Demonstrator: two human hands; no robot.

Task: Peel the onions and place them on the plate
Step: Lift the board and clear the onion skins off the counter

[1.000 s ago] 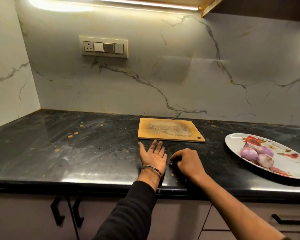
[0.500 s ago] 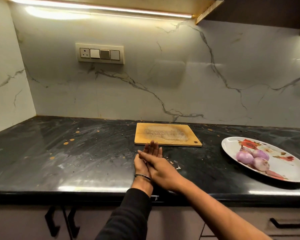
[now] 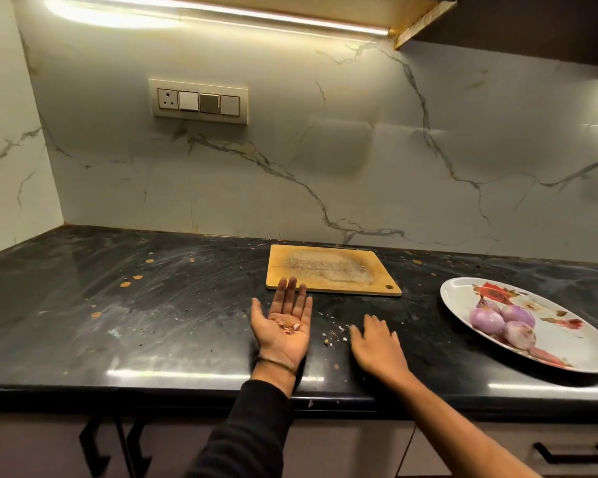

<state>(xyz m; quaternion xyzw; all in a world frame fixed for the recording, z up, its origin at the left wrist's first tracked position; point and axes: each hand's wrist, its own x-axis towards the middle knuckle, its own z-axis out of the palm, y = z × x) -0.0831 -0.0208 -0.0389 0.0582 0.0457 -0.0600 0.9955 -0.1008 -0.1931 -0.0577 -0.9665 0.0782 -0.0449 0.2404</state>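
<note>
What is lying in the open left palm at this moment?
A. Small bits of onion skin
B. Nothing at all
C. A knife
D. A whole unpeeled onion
A: the left hand is turned palm up over the counter, and a few small reddish pieces of onion skin lie in it, while the peeled onions are over on the plate.

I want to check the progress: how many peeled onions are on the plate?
4 onions, bunched on the plate: a small one at the back, one left, one right, one in front. Others may be hidden.
</note>
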